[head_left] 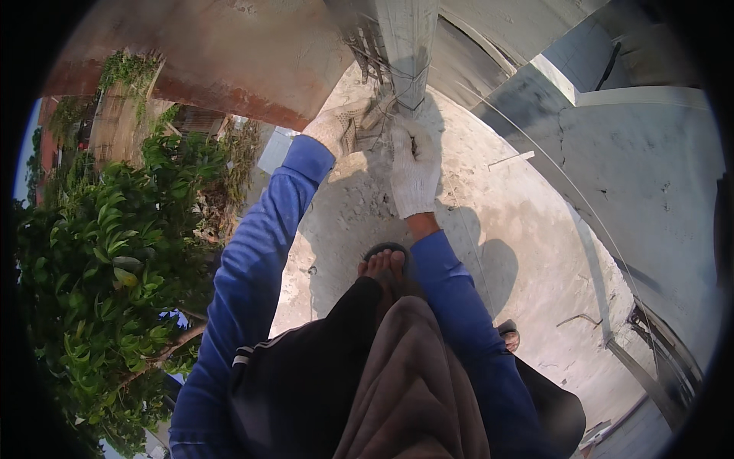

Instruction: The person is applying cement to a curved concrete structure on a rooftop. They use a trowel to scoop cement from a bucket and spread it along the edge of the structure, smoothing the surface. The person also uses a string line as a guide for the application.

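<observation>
Both my hands wear whitish knitted gloves and reach forward to the foot of a pale square post point(407, 46). My left hand point(340, 128) is on the near left side of the post, its fingers closed around something blurred. Close beside it, my right hand point(415, 167) has its fingers curled in, with a dark spot showing on the glove. What the fingers grip is too small to make out. Thin dark rods point(365, 50), which look like rebar, stand against the post's left side, and thin wire crosses around them just above my hands.
I stand on a rough concrete floor point(344, 214), one sandalled foot point(384, 264) below my hands. Leafy branches point(115, 260) fill the left, beyond the floor's edge. A long thin wire point(569, 180) curves across the right. Bent metal point(579, 318) lies at lower right.
</observation>
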`<state>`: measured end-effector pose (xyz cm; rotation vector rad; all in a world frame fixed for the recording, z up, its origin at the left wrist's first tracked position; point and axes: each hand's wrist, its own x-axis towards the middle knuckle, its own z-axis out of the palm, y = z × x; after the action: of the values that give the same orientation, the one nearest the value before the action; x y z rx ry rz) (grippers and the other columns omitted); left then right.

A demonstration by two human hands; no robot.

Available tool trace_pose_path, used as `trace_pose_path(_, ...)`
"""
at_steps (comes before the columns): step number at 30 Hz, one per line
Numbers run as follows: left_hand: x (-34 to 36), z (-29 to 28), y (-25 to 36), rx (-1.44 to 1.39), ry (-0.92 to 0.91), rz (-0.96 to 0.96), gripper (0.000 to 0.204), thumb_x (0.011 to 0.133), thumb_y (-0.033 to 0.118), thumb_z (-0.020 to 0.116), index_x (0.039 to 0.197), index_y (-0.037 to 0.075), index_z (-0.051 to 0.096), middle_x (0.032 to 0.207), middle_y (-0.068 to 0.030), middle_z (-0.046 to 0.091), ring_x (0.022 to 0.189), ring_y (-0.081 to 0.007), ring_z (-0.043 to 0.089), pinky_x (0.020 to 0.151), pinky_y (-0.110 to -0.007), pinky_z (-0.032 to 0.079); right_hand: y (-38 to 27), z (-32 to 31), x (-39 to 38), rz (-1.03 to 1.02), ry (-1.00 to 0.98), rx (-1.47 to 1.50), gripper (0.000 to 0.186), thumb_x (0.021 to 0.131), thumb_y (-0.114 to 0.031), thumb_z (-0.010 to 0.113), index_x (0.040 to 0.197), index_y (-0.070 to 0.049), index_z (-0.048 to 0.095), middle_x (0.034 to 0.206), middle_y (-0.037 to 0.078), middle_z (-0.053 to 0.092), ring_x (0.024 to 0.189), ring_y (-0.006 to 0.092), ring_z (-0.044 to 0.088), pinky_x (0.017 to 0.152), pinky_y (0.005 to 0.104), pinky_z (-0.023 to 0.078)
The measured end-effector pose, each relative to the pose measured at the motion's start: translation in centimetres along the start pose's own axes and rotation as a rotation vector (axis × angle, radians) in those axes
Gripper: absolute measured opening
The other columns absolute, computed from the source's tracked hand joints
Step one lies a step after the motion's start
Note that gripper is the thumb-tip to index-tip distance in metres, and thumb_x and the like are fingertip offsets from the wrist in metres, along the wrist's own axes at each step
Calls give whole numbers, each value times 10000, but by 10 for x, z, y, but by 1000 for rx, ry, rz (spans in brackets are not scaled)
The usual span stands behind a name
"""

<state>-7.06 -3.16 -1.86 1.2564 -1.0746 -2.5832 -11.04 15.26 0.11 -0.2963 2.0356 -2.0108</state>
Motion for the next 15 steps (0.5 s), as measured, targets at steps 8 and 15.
trace_pose_path(8, 18, 17, -12, 192, -84, -66, 375, 1104, 248, 427, 1380, 46, 580, 1139, -111, 696, 984, -256, 714, 830, -437, 630, 101, -14, 10, 338, -79, -113, 305, 991, -223, 685, 1155, 32, 716, 922, 42, 720, 748, 132, 651, 656, 296, 537)
trace_pose_path(15, 4, 14, -2, 244, -135, -186, 364, 1094, 242, 450, 1315, 15, 627, 1109, -125, 707, 868, -217, 728, 681, -339, 617, 106, 18, 38, 195, -204, -484, 378, 910, -324, 697, 1160, -45, 752, 1050, 207, 749, 1007, 361, 716, 904, 402, 528)
